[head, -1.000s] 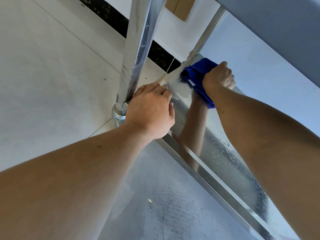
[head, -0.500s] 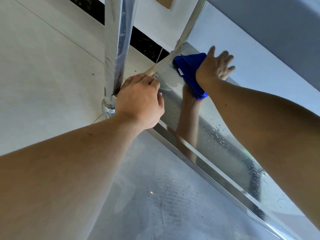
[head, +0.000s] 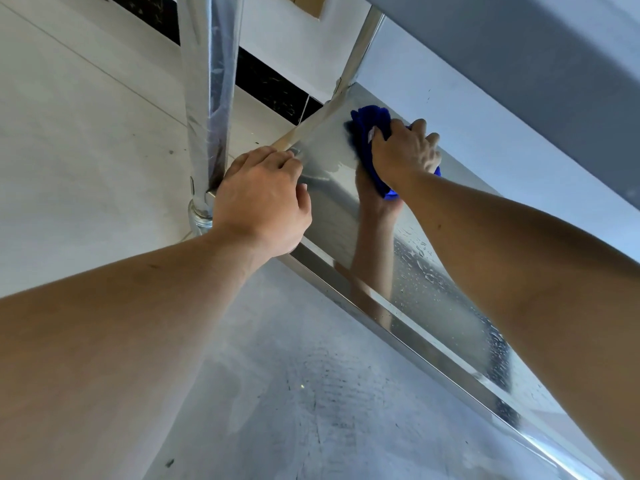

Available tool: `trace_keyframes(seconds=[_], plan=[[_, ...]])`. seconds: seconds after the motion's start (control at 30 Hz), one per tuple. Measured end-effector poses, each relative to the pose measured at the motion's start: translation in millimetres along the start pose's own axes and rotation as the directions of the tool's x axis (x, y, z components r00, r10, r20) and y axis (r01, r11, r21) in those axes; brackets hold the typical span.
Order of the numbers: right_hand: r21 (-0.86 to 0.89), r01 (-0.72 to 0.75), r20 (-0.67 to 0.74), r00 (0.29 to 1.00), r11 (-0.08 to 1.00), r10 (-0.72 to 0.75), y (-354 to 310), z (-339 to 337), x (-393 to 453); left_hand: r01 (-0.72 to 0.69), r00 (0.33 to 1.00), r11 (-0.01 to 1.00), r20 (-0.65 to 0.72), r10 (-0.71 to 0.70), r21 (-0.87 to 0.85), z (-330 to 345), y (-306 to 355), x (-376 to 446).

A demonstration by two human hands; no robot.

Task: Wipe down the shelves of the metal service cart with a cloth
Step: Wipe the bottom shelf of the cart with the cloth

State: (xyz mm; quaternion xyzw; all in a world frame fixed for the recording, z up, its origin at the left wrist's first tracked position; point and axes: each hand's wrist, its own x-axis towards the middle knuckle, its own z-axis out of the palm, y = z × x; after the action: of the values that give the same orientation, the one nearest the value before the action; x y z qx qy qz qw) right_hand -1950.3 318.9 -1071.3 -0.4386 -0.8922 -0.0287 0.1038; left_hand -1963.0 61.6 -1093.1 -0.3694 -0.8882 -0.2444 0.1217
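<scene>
One crumpled blue cloth [head: 369, 133] on glossy steel shelf [head: 332, 188]

Both arms reach forward, left hand [head: 262, 199] and right hand [head: 406, 152] palm-down.

One head-worn wide-angle view looks steeply down, close over the cart's lower shelf [head: 433, 289] and floor [head: 69, 168].

cloth [head: 369, 133] on shelf [head: 433, 292], far corner | post [head: 207, 98] left
</scene>
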Motion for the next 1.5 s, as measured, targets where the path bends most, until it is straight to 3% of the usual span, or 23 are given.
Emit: trace_keyframes(seconds=[0.37,0.53,0.6,1.13,1.4,1.5], plan=[[-0.095,-0.273,-0.033,0.962,0.957,0.271,79,-10,6,-0.012,1.000,1.000,0.003,0.012,0.006,-1,0,-1],[-0.033,-0.183,0.220,0.958,0.982,0.186,83,-9,-10,-0.017,0.999,1.000,0.027,0.017,0.009,-2,-1,1],[-0.018,-0.152,0.258,0.954,0.988,0.151,79,-10,-19,-0.022,0.999,1.000,0.036,0.021,0.009,-3,0,1],[0.071,0.011,0.315,0.949,0.997,-0.033,56,-33,-164,-0.041,0.986,0.988,0.165,0.016,0.147,-14,13,0],[0.058,0.099,0.324,0.939,0.993,-0.113,61,-51,-241,0.047,0.936,0.929,0.309,-0.169,0.366,-18,38,8],[0.065,0.104,0.291,0.949,0.993,-0.118,72,-54,-258,-0.079,0.948,0.958,0.318,-0.013,0.275,-13,53,4]])
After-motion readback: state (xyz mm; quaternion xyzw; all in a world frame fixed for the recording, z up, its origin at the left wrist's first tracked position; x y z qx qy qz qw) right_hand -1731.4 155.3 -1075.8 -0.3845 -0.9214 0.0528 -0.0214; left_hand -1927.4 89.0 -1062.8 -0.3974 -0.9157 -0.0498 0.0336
